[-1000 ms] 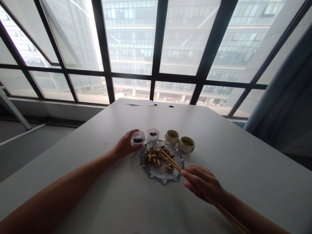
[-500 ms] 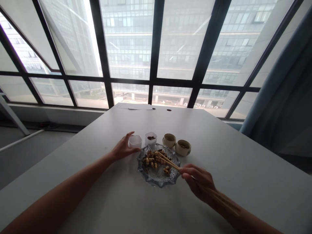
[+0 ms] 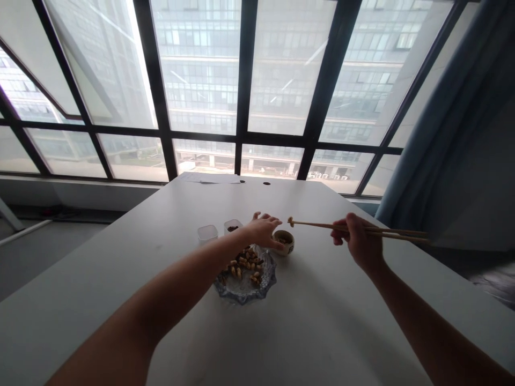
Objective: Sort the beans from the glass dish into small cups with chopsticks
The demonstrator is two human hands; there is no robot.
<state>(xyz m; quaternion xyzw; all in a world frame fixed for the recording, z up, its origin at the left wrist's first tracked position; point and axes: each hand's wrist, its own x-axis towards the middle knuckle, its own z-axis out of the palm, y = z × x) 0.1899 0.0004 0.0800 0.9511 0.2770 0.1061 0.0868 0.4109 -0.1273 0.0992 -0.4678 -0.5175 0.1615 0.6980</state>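
My right hand (image 3: 360, 241) grips a pair of wooden chopsticks (image 3: 322, 225), which point left. Pinched at their tips is a small pale-brown piece (image 3: 290, 221), perhaps a peanut, raised above the table. My left hand (image 3: 263, 231) reaches across the glass dish, fingers spread and thumb apart, at the left side of a small beige bowl (image 3: 284, 244). I cannot tell whether it touches that bowl. Brown bits lie inside the bowl. Below my left forearm, the scalloped glass dish (image 3: 241, 296) holds many peanut-like pieces (image 3: 245, 262); its left back part is hidden.
Two small translucent cups stand behind the dish: a left cup (image 3: 207, 232) and another cup (image 3: 232, 225) with dark bits inside. White papers (image 3: 213, 178) lie at the far end of the white table (image 3: 322, 321). A blue curtain (image 3: 418, 150) hangs at right.
My left hand has moved right from the translucent cup to the beige bowl, covering the second bowl. The chopsticks have left the dish and swung right, carrying a piece. The view has shifted right.
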